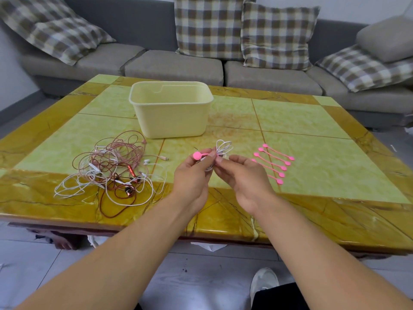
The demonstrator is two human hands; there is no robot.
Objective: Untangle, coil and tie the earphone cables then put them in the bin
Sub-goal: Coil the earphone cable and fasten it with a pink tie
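We work over the tiled table [301, 121], with the pale yellow bin [171, 115] standing open at the far side, nothing visible inside it from here. To our left lies the tangled heap of earphone cables [111, 166], pink and white strands knotted together and not yet sorted. To our right a row of spare pink ties [273, 163] waits flat on the table. Between them, above the tabletop, our left hand [192, 173] pinches one pink tie [200, 155] by its round end, while our right hand [241, 175] grips the coiled white cable [223, 148], loops fanning upward. For this step we should keep the coil pinched tight at its waist, wrap the tie snugly around that point, and fasten it before loosening either grip, or the loops will probably spring apart.
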